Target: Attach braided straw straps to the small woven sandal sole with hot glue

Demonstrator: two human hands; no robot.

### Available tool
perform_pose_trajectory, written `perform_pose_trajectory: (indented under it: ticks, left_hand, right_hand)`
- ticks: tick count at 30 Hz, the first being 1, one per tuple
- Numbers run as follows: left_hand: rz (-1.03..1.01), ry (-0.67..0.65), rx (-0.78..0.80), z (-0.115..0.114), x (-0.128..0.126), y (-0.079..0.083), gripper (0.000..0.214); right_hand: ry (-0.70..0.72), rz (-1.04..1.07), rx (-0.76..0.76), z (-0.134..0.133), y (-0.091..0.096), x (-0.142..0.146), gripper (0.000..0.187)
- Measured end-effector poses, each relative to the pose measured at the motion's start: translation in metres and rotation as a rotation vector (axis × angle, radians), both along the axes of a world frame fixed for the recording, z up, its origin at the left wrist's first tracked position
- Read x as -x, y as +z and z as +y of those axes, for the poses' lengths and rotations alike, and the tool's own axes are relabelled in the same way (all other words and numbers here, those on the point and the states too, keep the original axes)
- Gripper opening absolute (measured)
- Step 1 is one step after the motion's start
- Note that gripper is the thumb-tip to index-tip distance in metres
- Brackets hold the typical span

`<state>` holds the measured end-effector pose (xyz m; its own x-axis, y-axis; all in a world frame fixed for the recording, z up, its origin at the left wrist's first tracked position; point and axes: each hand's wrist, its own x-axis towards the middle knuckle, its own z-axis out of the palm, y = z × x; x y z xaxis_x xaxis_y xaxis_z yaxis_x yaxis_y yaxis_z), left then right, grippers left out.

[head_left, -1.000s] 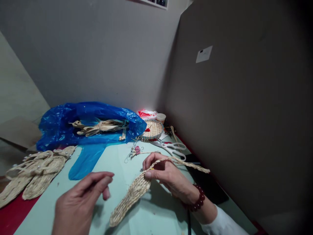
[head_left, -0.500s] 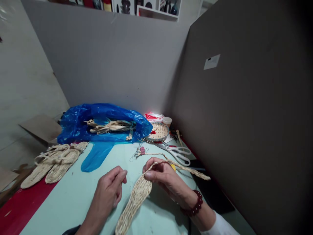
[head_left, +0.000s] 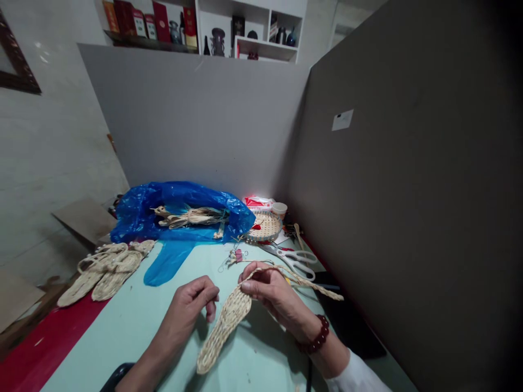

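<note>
Nearer the woven sole (head_left: 224, 329) than a second ago, the left hand (head_left: 192, 305) curls loosely; whether it grips anything, I can't tell. Above the table (head_left: 122, 326), the right hand (head_left: 272, 291) pinches the sole's far end, probably so its braid (head_left: 327, 292) stays tight.

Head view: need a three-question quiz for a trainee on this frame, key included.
1. Which hand holds the woven straw sole?
A) left only
B) right hand only
C) both
2. True or false: a bead bracelet circles the left wrist.
3. What lies in the opening of the blue plastic bag?

Key:
1. B
2. False; the dark red bead bracelet is on the right.
3. A tied bundle of straw.
</note>
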<state>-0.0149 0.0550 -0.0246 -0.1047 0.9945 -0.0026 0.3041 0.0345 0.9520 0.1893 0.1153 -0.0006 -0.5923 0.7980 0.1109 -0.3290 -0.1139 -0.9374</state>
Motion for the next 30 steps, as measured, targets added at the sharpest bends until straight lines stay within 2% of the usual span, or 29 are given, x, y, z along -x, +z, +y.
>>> perform_pose_trajectory:
  ticks: [4, 9, 16, 20, 23, 26, 30]
  left_hand:
    - [0.026, -0.026, -0.072, -0.008, -0.002, 0.016, 0.029]
    - [0.078, 0.072, -0.083, -0.028, 0.019, 0.026, 0.024]
    - [0.269, 0.146, -0.024, -0.051, 0.045, 0.01, 0.026]
    - [0.41, 0.245, -0.001, -0.051, 0.052, -0.001, 0.027]
    - [0.511, 0.285, -0.014, -0.043, 0.053, -0.007, 0.036]
    - [0.59, 0.253, -0.055, -0.033, 0.049, -0.01, 0.037]
    - [0.635, 0.139, -0.125, -0.023, 0.041, -0.011, 0.036]
  right_hand:
    - [-0.002, 0.018, -0.003, 0.003, -0.002, 0.001, 0.021]
    - [-0.027, 0.032, 0.013, 0.005, -0.003, -0.001, 0.019]
    - [-0.001, 0.038, -0.013, 0.004, -0.005, -0.001, 0.019]
    - [0.013, 0.015, -0.096, 0.006, -0.01, 0.0, 0.013]
    - [0.029, -0.02, -0.162, 0.007, -0.014, 0.001, 0.013]
    - [0.041, -0.048, -0.204, 0.008, -0.017, 0.002, 0.021]
    - [0.046, -0.053, -0.227, 0.009, -0.016, 0.004, 0.027]
